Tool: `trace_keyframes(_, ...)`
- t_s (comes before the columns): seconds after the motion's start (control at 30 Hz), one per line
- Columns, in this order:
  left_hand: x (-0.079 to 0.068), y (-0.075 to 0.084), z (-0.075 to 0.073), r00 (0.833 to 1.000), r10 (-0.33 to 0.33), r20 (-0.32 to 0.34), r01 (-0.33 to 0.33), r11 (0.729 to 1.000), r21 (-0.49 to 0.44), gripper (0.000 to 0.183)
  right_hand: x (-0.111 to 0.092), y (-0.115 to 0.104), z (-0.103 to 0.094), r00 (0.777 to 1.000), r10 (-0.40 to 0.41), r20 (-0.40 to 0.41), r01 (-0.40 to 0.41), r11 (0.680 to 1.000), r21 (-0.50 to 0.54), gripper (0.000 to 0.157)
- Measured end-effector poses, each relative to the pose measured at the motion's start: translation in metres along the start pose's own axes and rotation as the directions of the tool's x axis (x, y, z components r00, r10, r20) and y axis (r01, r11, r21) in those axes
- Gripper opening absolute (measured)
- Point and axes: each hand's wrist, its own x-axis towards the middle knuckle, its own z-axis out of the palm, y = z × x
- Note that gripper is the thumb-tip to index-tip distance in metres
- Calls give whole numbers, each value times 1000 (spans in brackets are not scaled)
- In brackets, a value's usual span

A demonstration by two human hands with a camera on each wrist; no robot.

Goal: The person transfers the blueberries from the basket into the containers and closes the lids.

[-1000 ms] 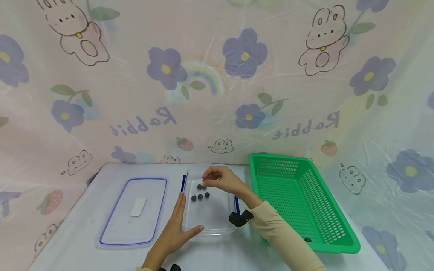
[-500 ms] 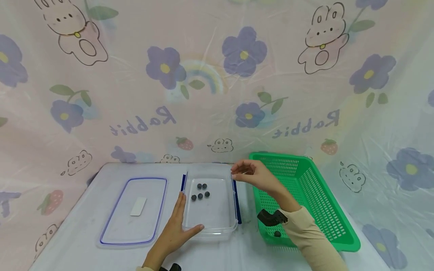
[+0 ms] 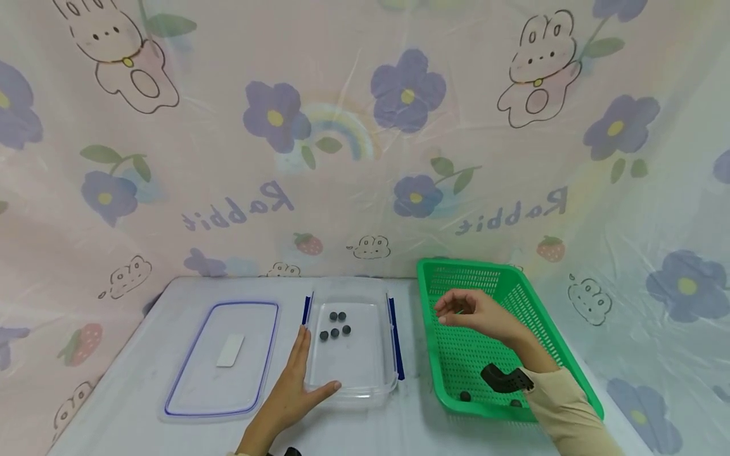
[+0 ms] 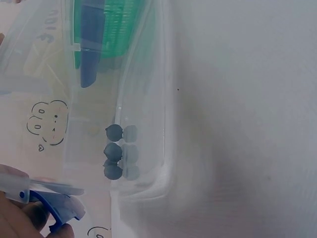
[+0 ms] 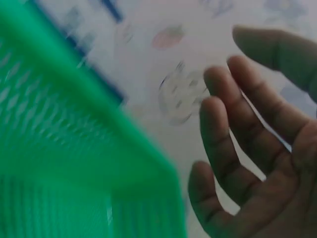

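A clear plastic food box (image 3: 353, 367) with blue side clips stands on the table, several dark blueberries (image 3: 334, 332) grouped on its floor. Along its left side lies my left hand (image 3: 291, 386), fingers straight, thumb spread towards the front edge. In the left wrist view its fingertips touch a blue clip (image 4: 57, 210). My right hand (image 3: 485, 320) hovers over the green basket (image 3: 429, 342), fingers loosely bent and nothing between them, as the right wrist view also shows. Two blueberries (image 3: 466, 396) are visible at the basket's near end; my right forearm hides part of the basket.
Left of the box, a clear lid (image 3: 196, 380) with a blue seal lies flat, a white rectangular piece (image 3: 230, 351) in its middle. A printed curtain (image 3: 336, 190) hangs behind the white table (image 3: 142, 354).
My right hand has moved right, from above the berries in the box to above the green basket. A second blueberry in the basket has come into sight. My left hand stays put.
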Motion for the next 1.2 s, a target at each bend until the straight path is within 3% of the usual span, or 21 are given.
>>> trace_keyframes(0.2, 0, -1, -1, 1000, -21, 6, 21, 1000, -10, 113, -7, 28, -16, 995, 57, 80, -58, 998, 11, 26)
trace_keyframes(0.4, 0, 0, -1, 1000, -11, 8, 11, 1000, -5, 112, -11, 51, -24, 992, 21, 122, -26, 999, 33, 25)
trace_keyframes(0.63, -2, 1, 0, 1000, -25, 15, 25, 1000, 6, 113, -13, 67, -19, 965, 62, 255, -59, 998, -17, 27)
trace_keyframes(0.73, -1, 2, -1, 999, -27, 20, 27, 1000, 9, 112, -13, 75, -16, 945, 98, 312, -102, 995, -1, 29)
trace_keyframes(0.97, -1, 0, 0, 1000, -18, 24, 18, 1000, 14, 112, -14, 96, -11, 873, 130, 471, -201, 974, 104, 39)
trace_keyframes(1.2, 0, -1, 1, 1000, 2, 11, -3, 1000, 13, 111, -16, 101, -6, 818, 202, 539, -301, 948, 102, 34)
